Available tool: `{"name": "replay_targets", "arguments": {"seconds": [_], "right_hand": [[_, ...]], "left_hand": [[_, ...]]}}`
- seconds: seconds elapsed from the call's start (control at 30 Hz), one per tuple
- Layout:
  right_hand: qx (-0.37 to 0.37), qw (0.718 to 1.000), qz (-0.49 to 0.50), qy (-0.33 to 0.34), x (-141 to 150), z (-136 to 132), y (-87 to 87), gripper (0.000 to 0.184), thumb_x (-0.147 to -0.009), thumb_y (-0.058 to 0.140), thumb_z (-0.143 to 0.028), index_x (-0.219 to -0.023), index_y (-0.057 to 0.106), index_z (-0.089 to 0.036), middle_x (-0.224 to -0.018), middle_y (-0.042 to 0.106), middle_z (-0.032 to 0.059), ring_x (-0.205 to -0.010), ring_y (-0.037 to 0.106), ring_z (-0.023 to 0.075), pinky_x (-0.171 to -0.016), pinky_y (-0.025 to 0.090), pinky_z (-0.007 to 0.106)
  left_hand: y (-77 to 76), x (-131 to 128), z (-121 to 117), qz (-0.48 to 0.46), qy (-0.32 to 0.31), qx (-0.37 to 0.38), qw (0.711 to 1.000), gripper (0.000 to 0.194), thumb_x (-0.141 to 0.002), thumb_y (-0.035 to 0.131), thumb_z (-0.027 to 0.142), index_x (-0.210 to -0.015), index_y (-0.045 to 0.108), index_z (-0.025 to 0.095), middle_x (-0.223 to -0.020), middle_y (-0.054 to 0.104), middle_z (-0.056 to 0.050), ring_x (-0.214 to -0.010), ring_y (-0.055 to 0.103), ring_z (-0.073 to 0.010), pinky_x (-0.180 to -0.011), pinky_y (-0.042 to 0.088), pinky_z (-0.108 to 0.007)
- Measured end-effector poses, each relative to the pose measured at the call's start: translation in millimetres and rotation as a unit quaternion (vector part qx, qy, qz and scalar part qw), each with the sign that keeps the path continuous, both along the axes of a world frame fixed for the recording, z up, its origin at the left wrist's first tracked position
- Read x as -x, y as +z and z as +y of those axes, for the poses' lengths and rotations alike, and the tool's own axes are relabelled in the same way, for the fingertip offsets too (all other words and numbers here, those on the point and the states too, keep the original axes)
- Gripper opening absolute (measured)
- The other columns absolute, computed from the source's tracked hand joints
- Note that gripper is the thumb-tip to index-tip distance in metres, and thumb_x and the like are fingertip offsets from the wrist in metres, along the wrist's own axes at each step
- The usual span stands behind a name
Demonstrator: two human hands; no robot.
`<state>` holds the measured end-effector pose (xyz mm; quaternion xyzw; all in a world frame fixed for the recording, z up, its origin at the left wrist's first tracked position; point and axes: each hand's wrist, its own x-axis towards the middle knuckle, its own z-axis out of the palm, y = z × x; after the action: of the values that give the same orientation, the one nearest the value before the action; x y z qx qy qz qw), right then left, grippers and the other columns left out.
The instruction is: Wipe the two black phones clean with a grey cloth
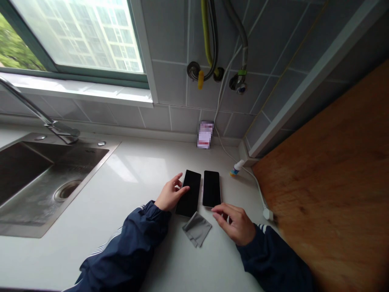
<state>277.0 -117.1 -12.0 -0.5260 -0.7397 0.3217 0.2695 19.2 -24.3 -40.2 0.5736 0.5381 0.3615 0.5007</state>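
L grip (170, 194) of mine is loose, thumb and fingers apart: thumb lies over the L smartphone (190, 200), fingers by its left edge; can't tell if they press on it. R grip (237, 223) is half-curled, thumb and index w/ a small gap btwn, right at the near edge of the R smartphone (212, 189); can't tell if it touches. Both phones lie flat on the white surface (121, 190), side by side w/ a narrow gap, dark screens up; the L one is tilted a bit.

Folded gray cloth (197, 228) lies just below the L phone, btwn my navy sleeves w/ white stripes. Small spray bottle (236, 168) w/ white top stands off to the R, nr the white cable (257, 182), which runs to a white plug (268, 214) by the wood panel (328, 194). At the back wall leans a pixelated rectangular item (205, 134), can't tell what. Steel sink (76, 190) & faucet (65, 132) are on the L, under the window (79, 36).
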Motion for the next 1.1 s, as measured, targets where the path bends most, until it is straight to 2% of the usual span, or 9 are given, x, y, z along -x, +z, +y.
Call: {"name": "replay_targets", "arguments": {"seconds": [0.1,0.23,0.37,0.6,0.77,0.87,0.97,1.03,1.1], "right_hand": [[-0.009,0.997,-0.054,0.049,18,-2,7.4,0.023,-0.093,0.057,-0.037,-0.105,0.071,-0.024,-0.086,0.072,0.0037,-0.064,0.062,0.0150,-0.067,0.048,0.028],[-0.009,0.991,-0.121,0.051,37,-3,8.0,0.024,-0.086,0.067,-0.032,-0.110,0.070,-0.027,-0.083,0.073,0.0019,-0.069,0.066,0.0186,-0.067,0.046,0.028],[-0.011,0.987,-0.157,0.018,47,-5,-2.7,0.026,-0.085,0.068,-0.031,-0.110,0.069,-0.025,-0.082,0.073,0.0025,-0.073,0.068,0.0222,-0.065,0.044,0.029],[-0.017,0.988,-0.153,-0.005,50,-9,-23.4,0.015,-0.086,0.067,-0.029,-0.100,0.070,-0.024,-0.077,0.069,0.0017,-0.071,0.067,0.0190,-0.064,0.044,0.027],[-0.022,0.990,-0.138,-0.032,52,-9,-32.0,0.028,-0.084,0.070,-0.031,-0.111,0.069,-0.023,-0.071,0.067,0.0010,-0.064,0.064,0.0184,-0.062,0.043,0.028],[-0.031,0.990,-0.127,-0.042,52,-8,-35.9,0.024,-0.082,0.073,-0.032,-0.104,0.071,-0.023,-0.066,0.064,-0.0004,-0.060,0.061,0.0174,-0.058,0.039,0.027],[-0.046,0.992,-0.106,-0.049,52,-8,-39.2,0.010,-0.080,0.073,-0.029,-0.089,0.071,-0.024,-0.060,0.059,-0.0022,-0.057,0.057,0.0156,-0.056,0.035,0.026],[-0.059,0.994,-0.082,-0.050,52,-9,-40.5,0.004,-0.080,0.072,-0.025,-0.078,0.069,-0.023,-0.062,0.058,-0.0023,-0.056,0.056,0.0139,-0.055,0.033,0.025],[-0.075,0.995,-0.048,-0.046,52,-10,-40.5,0.007,-0.079,0.071,-0.021,-0.073,0.067,-0.022,-0.069,0.059,-0.0014,-0.059,0.056,0.0127,-0.056,0.035,0.024]], "left_hand": [[0.3,4,4,-0.013,-0.013,0.020,1.000,0.075,-0.070,0.076,0.051,-0.132,0.055,0.014,-0.080,0.054,0.003,-0.059,0.052,-0.0096,-0.055,0.042,-0.024],[1.7,9,9,-0.032,-0.030,0.043,0.998,0.063,-0.067,0.078,0.052,-0.115,0.061,0.015,-0.077,0.055,0.003,-0.057,0.052,-0.0098,-0.048,0.039,-0.022],[6.4,9,9,-0.046,-0.039,0.037,0.998,0.052,-0.069,0.076,0.053,-0.101,0.061,0.016,-0.077,0.056,0.003,-0.057,0.051,-0.0086,-0.047,0.039,-0.020],[8.4,8,6,-0.055,-0.049,0.032,0.997,0.046,-0.074,0.071,0.054,-0.100,0.057,0.018,-0.083,0.056,0.002,-0.059,0.052,-0.0088,-0.045,0.038,-0.019],[10.4,5,3,-0.061,-0.041,0.024,0.997,0.042,-0.078,0.070,0.052,-0.097,0.056,0.018,-0.089,0.060,0.000,-0.061,0.052,-0.0084,-0.044,0.037,-0.017],[12.3,3,1,-0.076,-0.039,0.043,0.995,0.043,-0.079,0.070,0.053,-0.100,0.054,0.020,-0.080,0.060,0.002,-0.052,0.047,-0.0065,-0.040,0.034,-0.015],[13.6,1,-1,-0.102,-0.040,0.071,0.991,0.046,-0.079,0.071,0.055,-0.103,0.051,0.021,-0.066,0.053,0.008,-0.042,0.039,-0.0048,-0.034,0.029,-0.014],[13.4,0,-1,-0.125,-0.033,0.082,0.988,0.047,-0.077,0.073,0.054,-0.103,0.052,0.022,-0.062,0.051,0.009,-0.040,0.037,-0.0040,-0.034,0.029,-0.013],[11.5,0,0,-0.153,-0.019,0.092,0.984,0.047,-0.076,0.077,0.051,-0.104,0.052,0.023,-0.061,0.051,0.010,-0.040,0.039,-0.0036,-0.034,0.031,-0.012]]}}
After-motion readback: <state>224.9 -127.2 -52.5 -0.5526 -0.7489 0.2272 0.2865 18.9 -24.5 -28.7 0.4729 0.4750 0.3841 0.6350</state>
